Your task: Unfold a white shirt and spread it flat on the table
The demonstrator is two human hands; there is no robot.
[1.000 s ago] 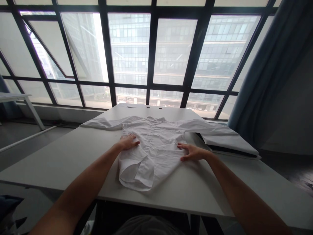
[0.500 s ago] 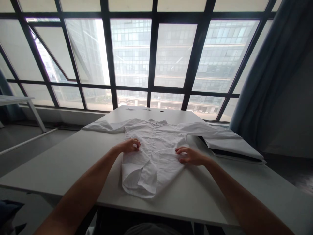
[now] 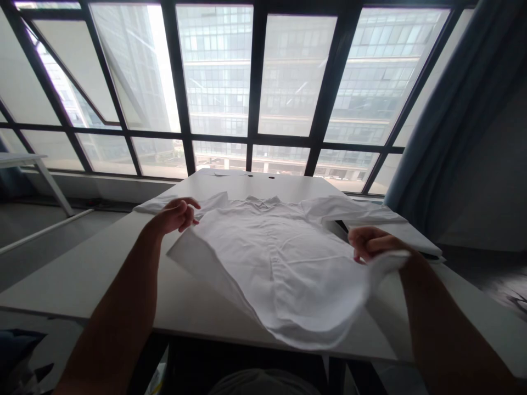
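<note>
A white shirt [image 3: 275, 258] lies spread on the pale table [image 3: 82, 274], collar toward the window, sleeves out to both sides. My left hand [image 3: 175, 215] pinches the shirt's left side edge and holds it up off the table. Over on the other side, my right hand [image 3: 370, 243] grips the right side edge, with cloth draped over my wrist. The shirt body is stretched wide and lifted between the two hands. Its lower hem hangs near the table's front edge.
A folded white cloth on a dark flat board [image 3: 411, 238] lies at the table's right side. Large dark-framed windows [image 3: 255, 99] stand behind the table. A blue curtain [image 3: 453, 120] hangs at the right. Another table [image 3: 24, 162] stands at far left.
Both hands went from resting on the shirt's middle to gripping its side edges. They moved apart and up, pulling the shirt body wide and lifting it.
</note>
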